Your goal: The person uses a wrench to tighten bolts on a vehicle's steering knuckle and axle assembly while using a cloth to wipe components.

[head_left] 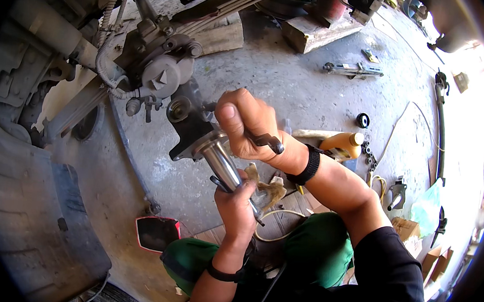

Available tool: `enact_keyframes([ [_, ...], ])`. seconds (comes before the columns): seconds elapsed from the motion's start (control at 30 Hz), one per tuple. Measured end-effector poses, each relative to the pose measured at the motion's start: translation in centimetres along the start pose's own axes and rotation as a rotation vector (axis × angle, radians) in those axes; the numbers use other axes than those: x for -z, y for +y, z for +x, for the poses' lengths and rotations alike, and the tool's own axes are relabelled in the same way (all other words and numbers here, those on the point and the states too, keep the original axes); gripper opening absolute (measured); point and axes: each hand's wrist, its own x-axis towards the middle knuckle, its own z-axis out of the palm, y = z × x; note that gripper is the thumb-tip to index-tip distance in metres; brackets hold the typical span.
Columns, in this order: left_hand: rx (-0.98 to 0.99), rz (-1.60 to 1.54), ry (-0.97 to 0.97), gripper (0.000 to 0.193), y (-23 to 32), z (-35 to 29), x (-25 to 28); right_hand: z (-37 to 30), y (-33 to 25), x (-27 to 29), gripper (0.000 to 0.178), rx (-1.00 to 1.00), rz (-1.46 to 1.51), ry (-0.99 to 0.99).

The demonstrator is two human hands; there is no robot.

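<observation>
Steel spindle [219,160] lies between both hands' fingers [238,129], gripped.

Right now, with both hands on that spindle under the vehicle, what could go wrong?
The left hand grips the shiny spindle with a rag bunched beside it; if the metal is greasy, the grip could slip. The right hand holds a dark tool close to the knuckle housing, so a slip might pinch fingers. Loose parts near the yellow bottle could get kicked away.
</observation>
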Motion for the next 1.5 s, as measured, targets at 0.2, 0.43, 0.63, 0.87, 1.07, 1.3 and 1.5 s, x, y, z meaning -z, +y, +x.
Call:
enact_keyframes([
  [0.2, 0.006, 0.041, 0.023, 0.018, 0.3, -0.1, 0.0, 2.3, -0.3, -0.5, 0.011, -0.024, -0.049, -0.126],
  [0.43, 0.050, 0.024, 0.018, 0.018, 0.2, -0.4, -0.3, 11.2, 0.1, -2.0, 0.030, -0.674, -0.357, -0.302],
  [0.63, 0.060, 0.018, -0.004, 0.018, 0.4, -0.4, 0.1, 12.9, 5.3, -4.2, 0.039, -0.499, -0.564, -0.148],
  [0.87, 0.030, 0.020, -0.011, 0.020, 0.1, -0.1, 0.2, 11.4, 6.8, -1.9, 0.042, -0.269, -0.462, -0.351],
  [1.07, 0.003, 0.026, 0.013, 0.018, -0.1, -0.1, 0.0, 12.1, 5.7, -2.0, 0.028, -0.235, -0.607, -0.530],
  [1.3, 0.002, 0.064, 0.035, 0.018, 0.0, -0.1, -0.2, 9.2, 4.2, 1.2, 0.034, -0.451, -0.497, -0.302],
  [1.5, -0.016, 0.102, 0.049, 0.019, -0.6, 0.0, -0.2, 3.1, 2.7, 7.7, 0.041, -0.479, -0.575, -0.316],
])
